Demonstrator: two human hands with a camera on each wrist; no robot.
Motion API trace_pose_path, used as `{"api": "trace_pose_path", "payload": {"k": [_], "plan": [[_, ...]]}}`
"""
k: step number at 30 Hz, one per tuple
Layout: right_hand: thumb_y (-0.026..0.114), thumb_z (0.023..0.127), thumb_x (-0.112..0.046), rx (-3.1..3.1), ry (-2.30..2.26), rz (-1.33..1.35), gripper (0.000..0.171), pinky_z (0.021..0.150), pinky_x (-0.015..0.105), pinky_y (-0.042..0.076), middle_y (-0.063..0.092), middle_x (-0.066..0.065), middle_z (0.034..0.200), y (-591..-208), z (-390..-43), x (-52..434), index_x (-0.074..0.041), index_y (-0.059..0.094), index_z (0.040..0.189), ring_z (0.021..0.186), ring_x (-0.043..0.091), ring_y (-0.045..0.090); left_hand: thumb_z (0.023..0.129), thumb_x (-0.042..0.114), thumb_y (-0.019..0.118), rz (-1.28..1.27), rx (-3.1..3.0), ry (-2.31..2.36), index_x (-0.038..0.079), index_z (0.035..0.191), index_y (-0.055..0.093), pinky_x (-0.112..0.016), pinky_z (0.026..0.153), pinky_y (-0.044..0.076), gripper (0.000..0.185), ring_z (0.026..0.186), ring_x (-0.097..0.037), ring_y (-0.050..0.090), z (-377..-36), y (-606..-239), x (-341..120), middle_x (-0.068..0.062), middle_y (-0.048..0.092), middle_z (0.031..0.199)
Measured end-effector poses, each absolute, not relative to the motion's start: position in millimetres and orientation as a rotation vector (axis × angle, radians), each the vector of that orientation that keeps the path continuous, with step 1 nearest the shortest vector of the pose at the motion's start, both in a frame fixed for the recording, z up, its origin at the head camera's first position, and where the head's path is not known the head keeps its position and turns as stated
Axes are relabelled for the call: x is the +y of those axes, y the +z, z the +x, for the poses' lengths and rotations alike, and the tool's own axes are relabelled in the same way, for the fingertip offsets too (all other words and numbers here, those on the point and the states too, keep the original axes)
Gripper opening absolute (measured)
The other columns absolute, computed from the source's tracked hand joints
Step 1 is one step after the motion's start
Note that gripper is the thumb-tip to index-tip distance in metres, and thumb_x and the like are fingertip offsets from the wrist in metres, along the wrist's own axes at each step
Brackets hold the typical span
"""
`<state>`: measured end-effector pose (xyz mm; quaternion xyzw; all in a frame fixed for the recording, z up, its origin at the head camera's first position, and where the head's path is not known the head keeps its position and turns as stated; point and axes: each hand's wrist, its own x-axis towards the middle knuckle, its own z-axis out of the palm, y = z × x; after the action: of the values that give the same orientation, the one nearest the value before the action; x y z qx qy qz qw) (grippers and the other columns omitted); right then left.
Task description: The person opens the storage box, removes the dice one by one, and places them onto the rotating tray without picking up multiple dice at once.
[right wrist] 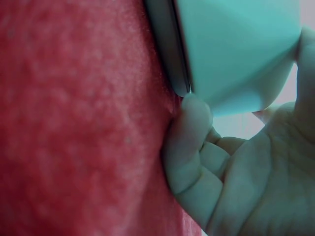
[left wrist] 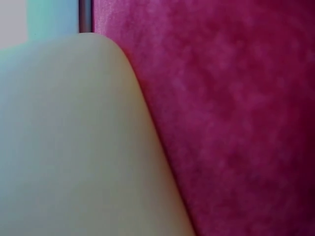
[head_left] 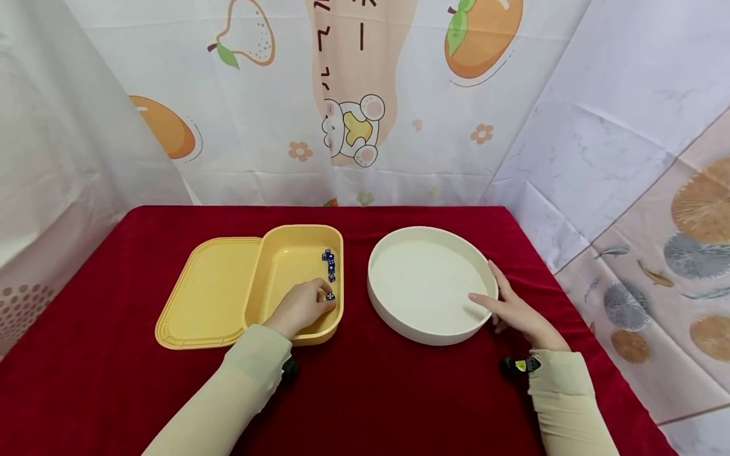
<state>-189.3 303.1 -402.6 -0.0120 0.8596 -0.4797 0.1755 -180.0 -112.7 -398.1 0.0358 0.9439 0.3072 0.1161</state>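
Note:
My left hand (head_left: 301,307) reaches into a yellow rectangular box (head_left: 268,272). Its thumb and forefinger pinch a small dark blue die (head_left: 330,296) with white pips. Several more blue dice (head_left: 331,267) lie in a loose row along the box's right side. At the right, my right hand (head_left: 516,311) grips the rim of a round, shallow, off-white tray (head_left: 424,278), thumb over the edge and the other fingers outside. In the right wrist view, curled fingers (right wrist: 189,147) meet the tray's outer wall (right wrist: 236,54). A blurred pale surface hides the left hand's work in the left wrist view.
The yellow lid (head_left: 208,294) lies flat, touching the box's left side. Box and tray stand apart on a red tablecloth (head_left: 393,392). Printed curtains (head_left: 239,139) hang behind the table and at both sides.

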Motion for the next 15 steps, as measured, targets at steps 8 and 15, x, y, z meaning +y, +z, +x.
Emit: {"api": "trace_pose_path", "payload": {"k": [8, 15], "plan": [[0.062, 0.095, -0.039, 2.439, -1.355, -0.028, 0.099, 0.055, 0.039, 0.052, 0.048, 0.005, 0.063, -401.4, -189.0, 303.2, -0.034, -0.015, 0.157, 0.058, 0.017, 0.051, 0.095, 0.026, 0.068, 0.093, 2.763, 0.891, 0.01, 0.107, 0.066, -0.026, 0.064, 0.04, 0.02, 0.071, -0.015, 0.052, -180.3, -397.4, -111.4, -0.002, 0.062, 0.083], [0.062, 0.095, -0.04, 2.437, -1.355, -0.029, 0.099, 0.055, 0.039, 0.052, 0.048, 0.005, 0.063, -401.2, -189.0, 302.5, -0.034, -0.015, 0.157, 0.058, 0.017, 0.051, 0.093, 0.027, 0.068, 0.041, 2.744, 1.038, 0.01, 0.105, 0.065, -0.025, 0.066, 0.042, 0.021, 0.073, -0.014, 0.055, -178.5, -396.5, -112.7, -0.003, 0.067, 0.086]]}}
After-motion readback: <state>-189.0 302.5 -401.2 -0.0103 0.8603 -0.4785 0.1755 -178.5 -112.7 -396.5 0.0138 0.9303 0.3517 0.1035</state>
